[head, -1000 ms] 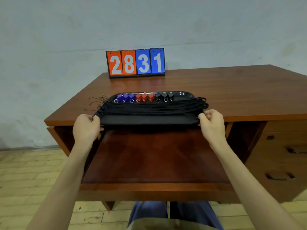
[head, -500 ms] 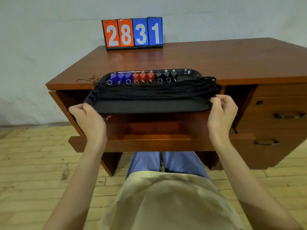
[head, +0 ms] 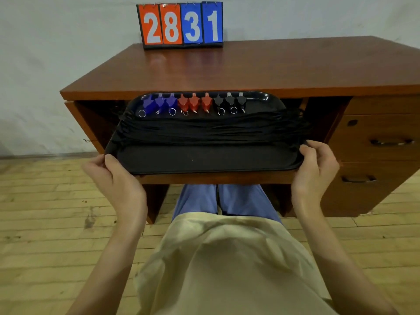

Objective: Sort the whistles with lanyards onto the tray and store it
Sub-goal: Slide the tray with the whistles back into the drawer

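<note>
Whistles of moulded plastic stand in a row along the far rim of a flat black rectangular plastic tray (head: 204, 160) in the middle of the frame: from left to right, three blue whistles (head: 159, 103), three red whistles (head: 194, 103) and three black whistles (head: 229, 101), each with a small metal ring at its near end. Their black cord lanyards (head: 211, 130) lie bunched in a band across the tray's width, spilling a little over both short ends. The left hand (head: 113, 178) is clamped on the tray's near left corner, thumb on top of the rim; the right hand (head: 316, 164) is clamped likewise on the near right corner. The tray sits in the open recess under the top of the brown wooden table (head: 250, 64), above a wooden pull-out shelf (head: 216, 178). At top centre, an orange-and-blue flip scoreboard (head: 180, 23) reading 2831 stands on the table. Drawers with dark handles (head: 391, 142) fill the right side.
</note>
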`<state>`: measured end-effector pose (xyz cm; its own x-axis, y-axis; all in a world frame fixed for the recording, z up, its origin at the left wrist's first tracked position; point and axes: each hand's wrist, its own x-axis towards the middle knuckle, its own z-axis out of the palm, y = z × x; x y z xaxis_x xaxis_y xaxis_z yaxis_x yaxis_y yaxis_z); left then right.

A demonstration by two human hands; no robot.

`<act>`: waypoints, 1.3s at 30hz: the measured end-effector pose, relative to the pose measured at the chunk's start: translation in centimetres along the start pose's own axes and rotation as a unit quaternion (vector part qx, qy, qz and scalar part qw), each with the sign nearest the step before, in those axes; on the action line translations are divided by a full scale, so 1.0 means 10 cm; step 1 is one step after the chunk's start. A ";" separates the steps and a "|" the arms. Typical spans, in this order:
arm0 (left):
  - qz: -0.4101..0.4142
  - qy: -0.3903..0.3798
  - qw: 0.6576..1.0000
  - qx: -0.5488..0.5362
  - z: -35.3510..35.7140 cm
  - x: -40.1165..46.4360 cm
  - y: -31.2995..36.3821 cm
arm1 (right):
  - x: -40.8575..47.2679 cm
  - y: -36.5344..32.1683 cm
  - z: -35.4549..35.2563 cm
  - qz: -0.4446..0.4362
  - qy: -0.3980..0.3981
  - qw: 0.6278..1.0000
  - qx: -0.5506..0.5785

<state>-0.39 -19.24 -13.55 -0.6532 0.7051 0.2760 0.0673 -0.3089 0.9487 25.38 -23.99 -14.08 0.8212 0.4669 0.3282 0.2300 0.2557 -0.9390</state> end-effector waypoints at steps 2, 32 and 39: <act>0.000 -0.005 1.000 0.003 0.00 -0.04 -0.03 | -0.02 0.05 -0.02 0.003 -0.003 1.000 -0.005; -0.079 -0.274 0.908 0.307 0.47 0.82 -0.17 | 0.61 0.18 0.33 0.006 -0.203 0.926 -0.318; 0.153 -0.242 0.800 0.528 0.35 0.83 -0.32 | 0.59 0.26 0.30 -0.024 -0.235 0.883 -0.405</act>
<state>-3.33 -10.18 -13.74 -0.1335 0.9431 0.3044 0.9339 0.0169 0.3571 29.24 -18.04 -14.24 0.5358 0.8210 0.1973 0.7135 -0.3153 -0.6257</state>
